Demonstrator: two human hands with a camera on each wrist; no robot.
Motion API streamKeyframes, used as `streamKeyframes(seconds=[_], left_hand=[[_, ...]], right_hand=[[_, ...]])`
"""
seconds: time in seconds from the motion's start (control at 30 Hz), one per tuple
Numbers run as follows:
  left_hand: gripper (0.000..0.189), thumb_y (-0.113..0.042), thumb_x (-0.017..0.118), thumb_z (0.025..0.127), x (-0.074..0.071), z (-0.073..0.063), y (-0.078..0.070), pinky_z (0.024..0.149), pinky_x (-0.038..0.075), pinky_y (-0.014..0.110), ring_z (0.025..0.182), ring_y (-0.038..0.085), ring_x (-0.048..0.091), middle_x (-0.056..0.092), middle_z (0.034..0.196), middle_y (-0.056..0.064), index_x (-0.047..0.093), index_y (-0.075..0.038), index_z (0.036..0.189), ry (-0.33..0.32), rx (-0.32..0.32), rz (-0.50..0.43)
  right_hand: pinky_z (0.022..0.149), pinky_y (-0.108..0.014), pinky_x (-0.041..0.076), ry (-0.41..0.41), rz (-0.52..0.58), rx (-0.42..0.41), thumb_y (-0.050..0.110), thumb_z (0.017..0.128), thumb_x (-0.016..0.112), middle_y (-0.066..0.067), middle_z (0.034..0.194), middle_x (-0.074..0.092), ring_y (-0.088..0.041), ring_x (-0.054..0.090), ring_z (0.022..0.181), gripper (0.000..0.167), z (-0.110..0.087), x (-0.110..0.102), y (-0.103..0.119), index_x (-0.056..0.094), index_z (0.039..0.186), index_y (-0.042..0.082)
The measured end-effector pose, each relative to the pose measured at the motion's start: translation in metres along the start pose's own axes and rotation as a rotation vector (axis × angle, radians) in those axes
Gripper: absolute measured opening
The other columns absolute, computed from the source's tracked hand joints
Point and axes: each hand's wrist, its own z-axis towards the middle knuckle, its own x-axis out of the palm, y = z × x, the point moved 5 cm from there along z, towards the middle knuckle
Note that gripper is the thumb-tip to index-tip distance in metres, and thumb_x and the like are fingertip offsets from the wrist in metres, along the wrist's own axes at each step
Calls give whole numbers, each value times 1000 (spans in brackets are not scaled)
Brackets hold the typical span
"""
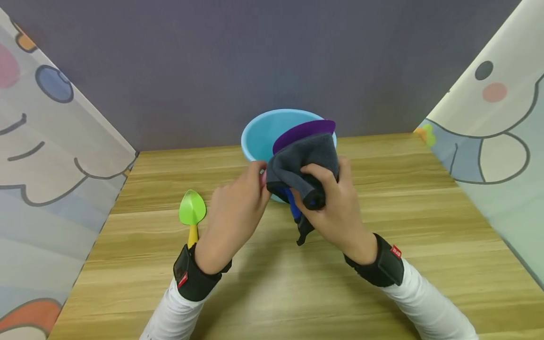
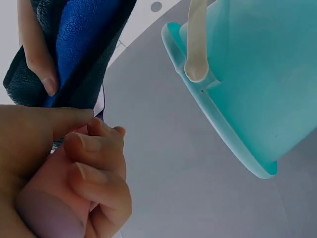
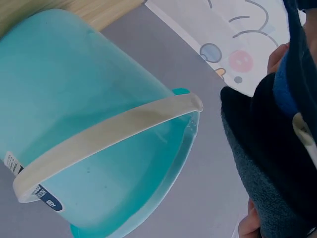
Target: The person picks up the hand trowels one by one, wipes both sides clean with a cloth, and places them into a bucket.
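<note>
My left hand grips the pink handle of a toy shovel. Its broad purple blade tilts up over the bucket, partly hidden by a towel. My right hand holds that small towel, dark grey with a blue side, bunched against the blade. A corner of the towel hangs below the right hand. Behind both hands stands a light blue bucket, its pale carrying handle lying across the outside in the right wrist view.
Left of my left hand, a second toy shovel with a green blade and yellow handle lies on the wooden table. A dark grey panel rises behind the table, and cartoon-printed sheets flank both sides.
</note>
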Motion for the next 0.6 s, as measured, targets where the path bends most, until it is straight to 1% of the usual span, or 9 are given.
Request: streamKeyframes(seconds=[0.07,0.13,0.23,0.27,0.33,0.47,0.6], left_hand=[[26,-30,60,103,-1,-3,-1,42,39,33,51,18,55,65,75,2,63,-7,116,-25,21,9],[23,-29,61,103,-1,-6,-4,41,39,33,51,17,55,64,76,1,63,-7,110,-60,62,31],[16,-20,66,98,1,-12,-8,40,37,32,48,15,49,57,72,1,59,-6,102,-101,128,79],[18,-19,69,95,2,-14,-9,39,37,31,48,14,48,56,71,1,58,-6,100,-108,150,94],[23,-17,74,91,5,-16,-10,39,38,31,47,15,50,55,71,1,56,-5,98,-110,184,119],[32,-21,81,87,9,-18,-11,39,38,30,49,16,56,57,72,2,56,-4,98,-100,204,135],[26,-18,78,88,9,-17,-10,39,34,28,47,13,50,52,68,0,56,-6,94,-111,208,132]], right_hand=[[72,-52,54,20,-13,3,35,97,65,-32,116,45,-40,56,95,36,0,0,-1,56,123,11],[72,-52,55,47,-33,8,29,94,71,-32,117,46,-41,57,94,38,-1,1,-2,56,125,11],[71,-53,57,94,-71,10,18,86,81,-33,116,47,-42,59,91,49,-4,2,-2,54,127,12],[70,-53,58,105,-88,8,17,83,84,-33,116,47,-42,60,90,53,-5,2,-2,54,127,12],[69,-53,58,126,-122,-1,18,78,88,-33,115,47,-42,60,88,60,-7,3,-2,53,127,13],[65,-52,58,132,-165,-14,18,74,92,-33,112,48,-41,58,86,66,-10,5,-1,54,128,14],[66,-53,57,119,-170,-10,12,74,90,-32,112,50,-41,59,86,58,-10,5,-1,60,125,14]])
